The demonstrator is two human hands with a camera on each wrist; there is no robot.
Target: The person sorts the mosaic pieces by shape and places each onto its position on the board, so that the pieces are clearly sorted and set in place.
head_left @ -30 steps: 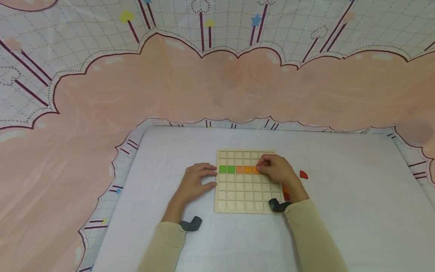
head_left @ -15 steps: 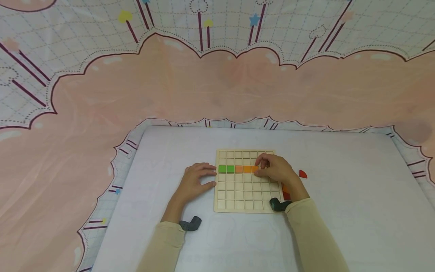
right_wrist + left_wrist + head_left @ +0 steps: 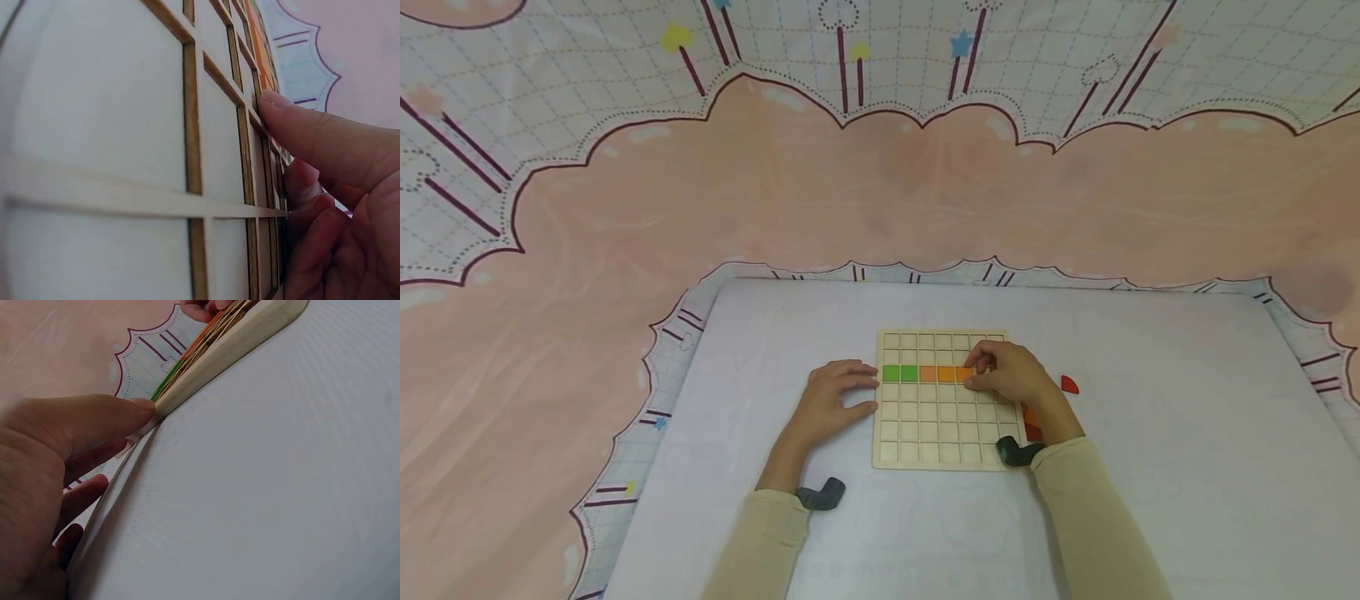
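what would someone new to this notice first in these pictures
Probably the bright row of green and orange squares, lying across the upper part of the pale grid board, with the right hand at its orange end and the left hand at the board's left edge. Next, likely the small red piece on the white surface right of the board, and the big peach cloud print beyond.

From afar I log the board [image 3: 928,432] on the table [image 3: 760,333], a row of tiles [image 3: 910,373] in it, left hand [image 3: 833,396] at its left edge, right hand [image 3: 1013,372] at the row's right end, pieces [image 3: 1032,427] beside the board's right edge, another piece [image 3: 1070,384] farther right.
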